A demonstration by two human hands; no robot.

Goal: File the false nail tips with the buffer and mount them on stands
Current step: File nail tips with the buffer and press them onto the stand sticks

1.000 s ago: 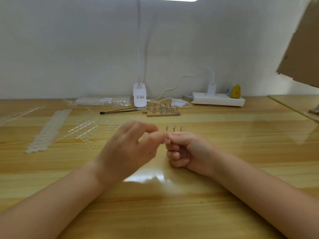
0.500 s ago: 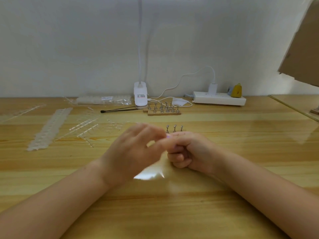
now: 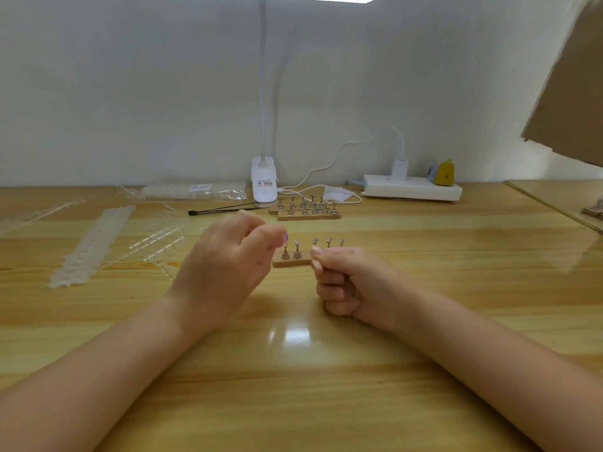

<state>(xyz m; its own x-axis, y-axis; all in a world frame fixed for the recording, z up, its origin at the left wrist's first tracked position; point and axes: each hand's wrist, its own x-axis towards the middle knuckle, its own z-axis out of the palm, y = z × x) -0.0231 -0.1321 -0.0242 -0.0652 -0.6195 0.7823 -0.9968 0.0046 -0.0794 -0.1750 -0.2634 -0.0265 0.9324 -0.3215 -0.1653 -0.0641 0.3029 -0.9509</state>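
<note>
- Hands, two. Left hand raised over the desk, blurred, thumb and forefinger pinched on a small purple nail tip right above the leftmost stand. Right hand rests on the desk, fingers curled into a fist; whether its grip holds anything cannot be told.
- Near stand board, one: a wooden strip between and just behind the hands, five metal stands visible on it. Two stand clear at its left end; three show above the right knuckles, which hide the board's right part.
- Far stand boards, two, side by side near the lamp base, holding roughly a dozen stands; exact count unclear.
- Clear nail-tip strips, several, spread over the left of the desk; one bagged pack by the wall.
- Black stick tool, one, lying left of the far boards.
- Clip lamp base, one, white, its neck rising out of view.
- Power strip, one, white, with a charger plugged in and a yellow object at its right end.
- Cardboard, one sheet, overhanging the upper right.
- Open wood lies before both forearms; a seam or edge runs diagonally at the far right.
</note>
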